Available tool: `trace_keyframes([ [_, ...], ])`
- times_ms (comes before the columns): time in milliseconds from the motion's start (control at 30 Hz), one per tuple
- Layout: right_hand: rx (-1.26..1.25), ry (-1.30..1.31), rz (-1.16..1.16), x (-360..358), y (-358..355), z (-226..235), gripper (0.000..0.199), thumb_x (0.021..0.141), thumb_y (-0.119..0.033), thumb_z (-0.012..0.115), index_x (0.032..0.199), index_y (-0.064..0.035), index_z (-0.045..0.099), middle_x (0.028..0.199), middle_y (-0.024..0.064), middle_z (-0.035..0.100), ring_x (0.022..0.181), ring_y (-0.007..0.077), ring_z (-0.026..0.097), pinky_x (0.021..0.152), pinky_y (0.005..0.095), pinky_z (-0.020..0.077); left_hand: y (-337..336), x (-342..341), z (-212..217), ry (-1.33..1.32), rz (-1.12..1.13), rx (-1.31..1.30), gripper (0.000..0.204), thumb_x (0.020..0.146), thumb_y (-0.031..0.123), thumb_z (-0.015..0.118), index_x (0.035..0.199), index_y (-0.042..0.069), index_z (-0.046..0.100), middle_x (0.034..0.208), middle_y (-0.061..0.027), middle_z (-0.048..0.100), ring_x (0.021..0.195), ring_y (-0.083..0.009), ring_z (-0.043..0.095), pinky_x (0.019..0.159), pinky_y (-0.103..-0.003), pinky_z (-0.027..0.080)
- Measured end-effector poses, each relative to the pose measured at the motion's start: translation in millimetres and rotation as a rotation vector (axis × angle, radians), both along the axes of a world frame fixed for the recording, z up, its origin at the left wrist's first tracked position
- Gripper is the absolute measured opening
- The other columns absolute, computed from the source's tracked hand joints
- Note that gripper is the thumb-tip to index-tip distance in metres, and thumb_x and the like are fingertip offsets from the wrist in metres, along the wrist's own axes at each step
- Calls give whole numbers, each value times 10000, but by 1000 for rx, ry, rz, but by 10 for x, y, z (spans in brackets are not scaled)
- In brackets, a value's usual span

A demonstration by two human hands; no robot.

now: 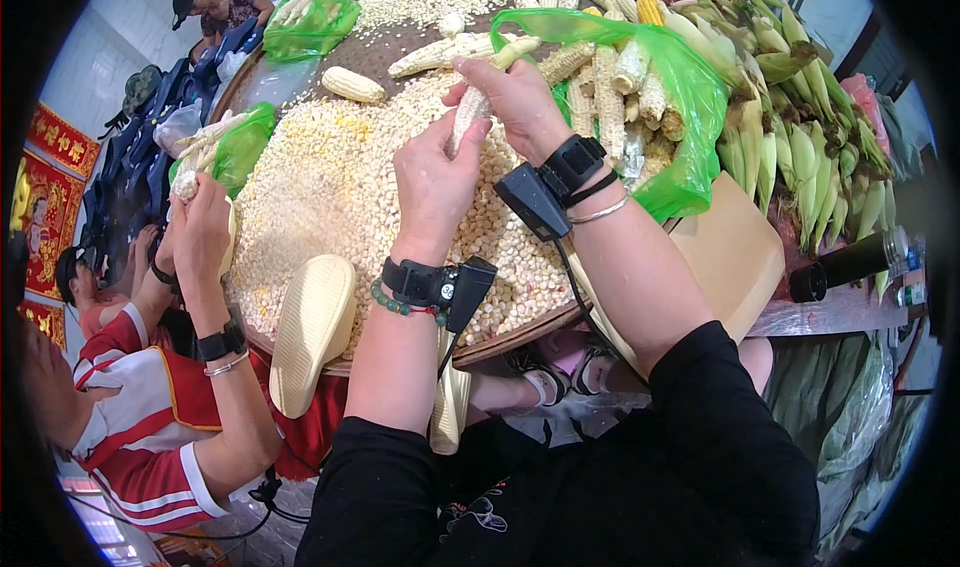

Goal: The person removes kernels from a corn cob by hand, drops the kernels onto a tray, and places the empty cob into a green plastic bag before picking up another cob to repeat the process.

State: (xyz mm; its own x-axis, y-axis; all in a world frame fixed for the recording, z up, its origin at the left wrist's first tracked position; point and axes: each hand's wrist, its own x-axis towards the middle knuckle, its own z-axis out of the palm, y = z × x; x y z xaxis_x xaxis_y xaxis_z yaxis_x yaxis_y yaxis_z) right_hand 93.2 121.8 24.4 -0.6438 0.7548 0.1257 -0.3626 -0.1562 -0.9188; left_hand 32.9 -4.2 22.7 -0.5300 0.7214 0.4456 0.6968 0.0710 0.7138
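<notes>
Both my hands are closed on one corn cob, held up over a big heap of loose white kernels. My left hand grips its lower end. My right hand is wrapped round the upper part, where a pale green end sticks out beyond the fingers. The kernels lie on a wide round tray. Just right of my right hand, a green plastic bag holds several cobs, many of them stripped.
Whole white ears lie on the tray's far side. Unhusked corn is piled at right, beside a dark bottle. A cream slipper overlaps the tray's near edge. At left, another person's hands hold a cob; others sit farther off.
</notes>
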Motion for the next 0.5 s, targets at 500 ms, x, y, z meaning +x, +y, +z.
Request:
trace_keyframes([
  [500,16,154,161,-47,-40,30,229,918,-132,549,1056,50,569,1004,143,653,918,245,672,806,353,553,-9,-92,18,-164,32,0,326,893,328,668,1036,38,709,585,-110,570,516,-173,486,536,-334,414],
])
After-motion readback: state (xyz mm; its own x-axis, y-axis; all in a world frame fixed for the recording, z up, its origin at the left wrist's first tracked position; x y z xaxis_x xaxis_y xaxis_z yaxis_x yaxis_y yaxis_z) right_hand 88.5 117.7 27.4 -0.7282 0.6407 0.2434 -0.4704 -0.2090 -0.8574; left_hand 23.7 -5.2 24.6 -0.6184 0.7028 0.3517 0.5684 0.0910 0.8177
